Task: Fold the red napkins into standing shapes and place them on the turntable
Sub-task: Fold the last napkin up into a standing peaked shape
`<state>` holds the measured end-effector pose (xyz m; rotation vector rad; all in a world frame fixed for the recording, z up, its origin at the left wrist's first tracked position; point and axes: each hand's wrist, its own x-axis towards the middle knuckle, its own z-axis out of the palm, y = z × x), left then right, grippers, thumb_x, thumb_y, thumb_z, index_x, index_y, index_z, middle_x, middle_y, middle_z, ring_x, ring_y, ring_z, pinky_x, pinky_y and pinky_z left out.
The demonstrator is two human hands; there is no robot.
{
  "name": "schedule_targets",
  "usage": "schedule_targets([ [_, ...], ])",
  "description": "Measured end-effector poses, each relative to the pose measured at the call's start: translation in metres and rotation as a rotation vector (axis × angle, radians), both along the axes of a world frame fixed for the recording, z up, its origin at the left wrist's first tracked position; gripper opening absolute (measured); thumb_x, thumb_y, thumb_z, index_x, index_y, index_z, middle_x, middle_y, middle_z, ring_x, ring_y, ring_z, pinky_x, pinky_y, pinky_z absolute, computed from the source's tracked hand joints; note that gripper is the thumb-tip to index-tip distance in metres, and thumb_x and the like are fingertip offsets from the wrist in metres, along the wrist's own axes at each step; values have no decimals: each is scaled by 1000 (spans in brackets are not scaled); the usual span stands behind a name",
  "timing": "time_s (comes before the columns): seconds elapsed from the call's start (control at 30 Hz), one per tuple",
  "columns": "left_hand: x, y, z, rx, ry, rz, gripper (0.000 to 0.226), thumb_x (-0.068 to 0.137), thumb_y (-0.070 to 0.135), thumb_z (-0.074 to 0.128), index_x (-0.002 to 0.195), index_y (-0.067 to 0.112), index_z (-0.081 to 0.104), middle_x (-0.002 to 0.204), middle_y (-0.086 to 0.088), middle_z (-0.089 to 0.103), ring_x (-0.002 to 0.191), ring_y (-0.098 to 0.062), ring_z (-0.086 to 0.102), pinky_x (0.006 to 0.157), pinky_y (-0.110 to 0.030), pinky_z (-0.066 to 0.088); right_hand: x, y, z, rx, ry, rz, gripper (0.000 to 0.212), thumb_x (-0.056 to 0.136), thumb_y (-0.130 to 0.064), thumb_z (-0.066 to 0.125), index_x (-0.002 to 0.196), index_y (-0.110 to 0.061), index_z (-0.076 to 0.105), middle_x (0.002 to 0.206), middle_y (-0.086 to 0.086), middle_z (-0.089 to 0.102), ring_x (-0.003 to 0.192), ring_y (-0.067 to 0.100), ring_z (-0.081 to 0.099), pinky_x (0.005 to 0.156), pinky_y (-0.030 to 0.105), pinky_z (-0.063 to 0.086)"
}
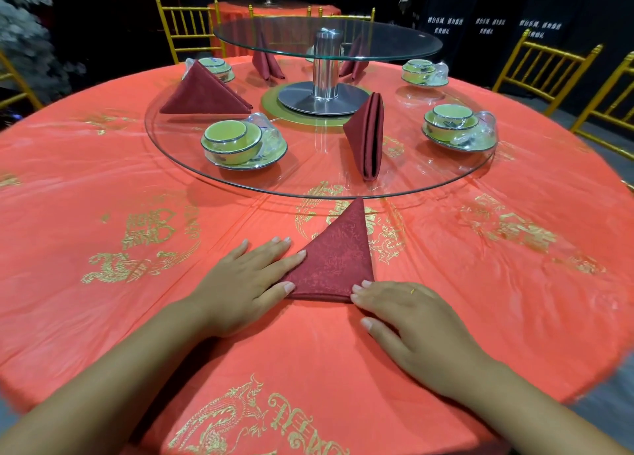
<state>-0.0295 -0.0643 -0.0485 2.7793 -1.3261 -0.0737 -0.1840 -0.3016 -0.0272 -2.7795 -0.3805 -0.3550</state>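
A dark red napkin [334,259] lies flat on the tablecloth, folded into a triangle with its tip pointing toward the glass turntable [178,166]. My left hand [247,279] lies flat at its left corner, fingers straight, fingertips on the napkin's left edge. My right hand [411,320] lies flat at the right corner, fingertips touching the bottom edge. On the turntable a folded napkin [367,138] stands upright near the front, and another [202,92] stands as a tent at the left. Two more napkins [267,61] [353,61] stand at the back.
Green cup-and-saucer sets in clear wrap sit on the turntable: front left [240,144], right [456,125], back left [214,66], back right [423,71]. A steel post [326,70] carries a smaller upper glass disc [394,42]. Gold chairs [187,25] ring the red-clothed table [103,283].
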Motion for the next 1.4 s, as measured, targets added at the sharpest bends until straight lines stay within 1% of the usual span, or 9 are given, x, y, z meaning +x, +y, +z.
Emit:
schedule_targets([
  [0.23, 0, -11, 19, -19, 38, 60, 56, 91, 59, 33, 146, 47, 26, 155, 5, 23, 144, -10, 15, 117, -37, 10, 29, 7, 10, 192, 21, -190, 7, 84, -30, 66, 84, -24, 66, 73, -13, 62, 74, 10, 57, 72, 30, 40],
  [0.43, -11, -21, 29, -86, 41, 115, 72, 76, 52, 29, 144, 33, 39, 112, 1, 39, 112, -18, 39, 102, -26, 27, 46, 6, 13, -77, 188, -539, 43, 78, -64, 53, 89, -23, 48, 98, -4, 55, 97, 21, 54, 80, 37, 39],
  [0.63, -18, -30, 42, -101, 268, 191, 44, 94, 41, 45, 132, 22, 56, 102, -4, 52, 105, -23, 52, 92, -29, 38, 59, -1, 20, 177, 363, -496, 44, 79, -51, 62, 59, -18, 40, 79, 4, 51, 77, 26, 52, 63, 35, 37],
  [0.77, -34, -35, 50, -327, 650, 196, 40, 96, 37, 52, 63, 14, 58, 67, -2, 69, 59, -5, 61, 58, -20, 40, 64, -14, 33, 450, 378, -504, 27, 80, -35, 68, 72, -17, 49, 73, 0, 57, 68, 19, 52, 58, 33, 37],
  [0.9, -56, -45, 53, -448, 1052, 107, 22, 90, 38, 59, 91, 20, 70, 80, 8, 71, 63, -6, 62, 56, -16, 42, 66, -18, 49, 781, 179, -424, 23, 77, -19, 74, 89, -21, 55, 82, 2, 63, 74, 21, 59, 67, 33, 46],
  [0.97, -60, -51, 53, -629, 883, 31, 23, 85, 29, 63, 107, 24, 68, 86, 5, 68, 69, -4, 61, 63, -15, 43, 65, -16, 62, 785, 52, -327, 27, 74, -16, 77, 90, -24, 56, 79, -2, 65, 72, 14, 61, 70, 28, 47],
  [1.13, -43, -59, 66, -924, -144, 50, 46, 72, 24, 73, 117, 15, 65, 105, -1, 57, 97, -15, 53, 86, -26, 40, 60, -12, 85, 537, -103, -44, 22, 72, -10, 77, 80, -23, 61, 71, -10, 62, 66, 3, 56, 65, 22, 44],
  [1.27, -22, -60, 59, -753, 105, 4, 64, 69, 25, 83, 128, 16, 58, 128, 1, 54, 122, -15, 48, 104, -26, 34, 59, -8, 74, 537, -49, 44, 22, 73, -3, 76, 83, -18, 63, 71, -9, 61, 66, 8, 55, 67, 31, 46],
  [1.4, -18, -65, 42, -727, 410, 63, 22, 74, 35, 70, 87, 17, 67, 73, 5, 60, 67, -6, 51, 66, -28, 42, 60, -5, 54, 567, -49, -25, 22, 76, -8, 75, 90, -20, 62, 77, -14, 61, 71, 0, 55, 70, 22, 44],
])
